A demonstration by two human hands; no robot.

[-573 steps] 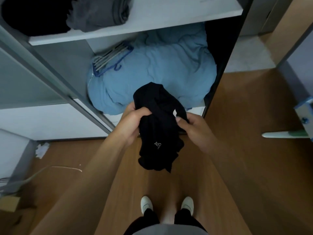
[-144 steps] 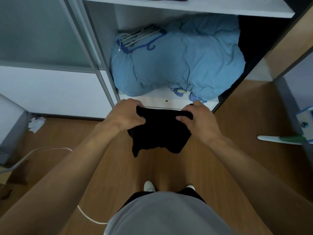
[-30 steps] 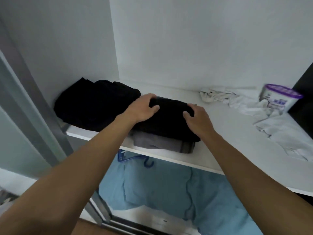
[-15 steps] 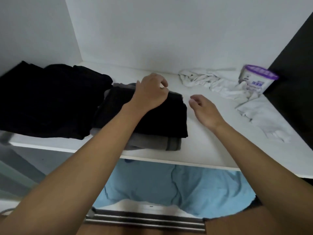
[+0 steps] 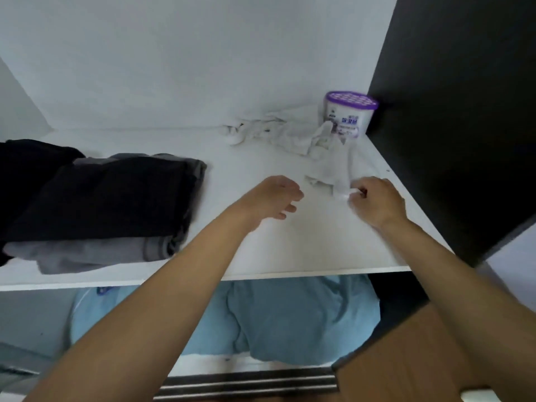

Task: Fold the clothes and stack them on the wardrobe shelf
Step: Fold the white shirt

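One white wardrobe shelf [image 5: 290,250], two hands above it. At the shelf's left end lies one black heap [image 5: 26,169]. Beside it is one stack of two folded garments, black garment [image 5: 116,198] on grey garment [image 5: 95,253]. Over the shelf's middle hovers the left hand [image 5: 272,198], fingers loosely curled, holding nothing. The right hand [image 5: 377,201] fingers pinch a crumpled white cloth [image 5: 327,169]. One purple-lidded tub [image 5: 348,114] stands in the shelf's back right corner.

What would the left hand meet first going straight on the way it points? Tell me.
Most likely the white cloth, whose near end the right hand pinches. The left hand is above bare shelf, fingers loosely curled toward that cloth; its height is unclear.
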